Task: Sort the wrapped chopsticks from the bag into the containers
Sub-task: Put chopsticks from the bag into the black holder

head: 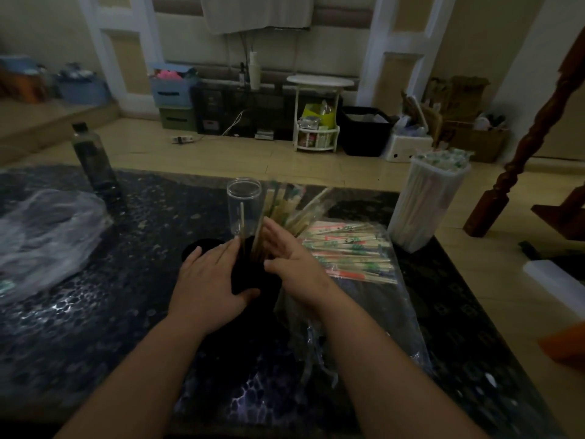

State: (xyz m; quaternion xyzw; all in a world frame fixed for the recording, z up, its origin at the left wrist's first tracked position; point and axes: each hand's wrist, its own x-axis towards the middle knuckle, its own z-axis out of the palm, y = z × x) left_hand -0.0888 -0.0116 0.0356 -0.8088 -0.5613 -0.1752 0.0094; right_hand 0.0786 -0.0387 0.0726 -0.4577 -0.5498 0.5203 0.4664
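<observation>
I take the black container (pixel 253 280) as my mark, mid-tabletop (pixel 126 312); my left hand (pixel 209 280) grips its left side, thumb hooked round the near face; my right hand (pixel 297 267) is flat and open-fingered, palm pressed against the standing chopsticks (pixel 285 213) that fan out of it, blurred at the tips.

Just behind the black container stands a clear container (pixel 243 201) holding one stick (pixel 242 217); touching my left fingertips is a dark round shape (pixel 198 247), and I cannot tell what it is. To the right of the black container lies the bag (pixel 380 312), clear plastic, with the wrapped chopsticks (pixel 348 251) heaped flat on it, too many to count. Far right of it stands a tall white container (pixel 424 204), packed full. Far left and behind it is a dark bottle (pixel 91 160); left of it, crumpled plastic (pixel 44 236).

I count three containers, one bottle, one bag.

The white container sits close to the tabletop's right edge; the clear one is near the far edge; bare tabletop lies left of and in front of the black container, between my forearms and the crumpled plastic.
</observation>
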